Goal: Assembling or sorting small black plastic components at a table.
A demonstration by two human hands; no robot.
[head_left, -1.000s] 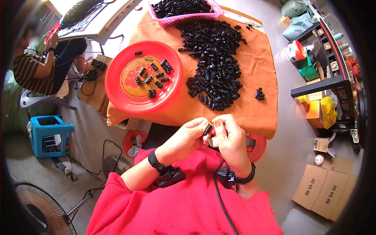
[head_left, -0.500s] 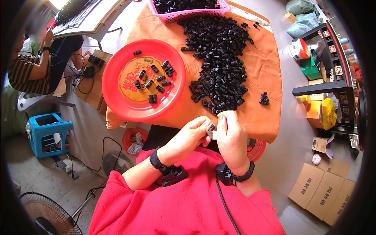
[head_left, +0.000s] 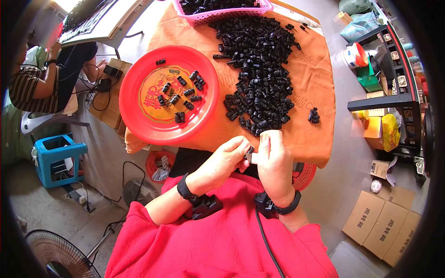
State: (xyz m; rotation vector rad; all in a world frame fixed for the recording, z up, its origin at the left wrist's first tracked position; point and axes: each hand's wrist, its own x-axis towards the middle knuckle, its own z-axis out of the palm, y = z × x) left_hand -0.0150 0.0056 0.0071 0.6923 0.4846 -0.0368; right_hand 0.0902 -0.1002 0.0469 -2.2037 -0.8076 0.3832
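Observation:
My left hand [head_left: 230, 155], in front of the table's near edge, pinches a small black plastic piece [head_left: 250, 151] between thumb and fingers. Close against it, my right hand [head_left: 272, 160] is closed with thumb and forefinger together. A small pale, flat piece [head_left: 254, 158] sticks out of its fingers toward the black piece; its kind is too small to make out. Beyond my hands lies a big heap of similar black plastic pieces [head_left: 264, 88]. Several more lie scattered in a red round plastic tray [head_left: 132, 118] at the left.
An orange cloth [head_left: 308, 143] covers the table. A pink basket [head_left: 204, 19] of black pieces stands at the far edge. A small cluster of pieces [head_left: 314, 116] lies right. Leftward are a blue stool [head_left: 53, 162], a fan [head_left: 60, 252] and a seated person [head_left: 39, 83]; rightward, cardboard boxes [head_left: 384, 227].
My hands stay together at nearly the same spot, with only a slight shift of the fingers around the black piece. The whole view has moved very slightly.

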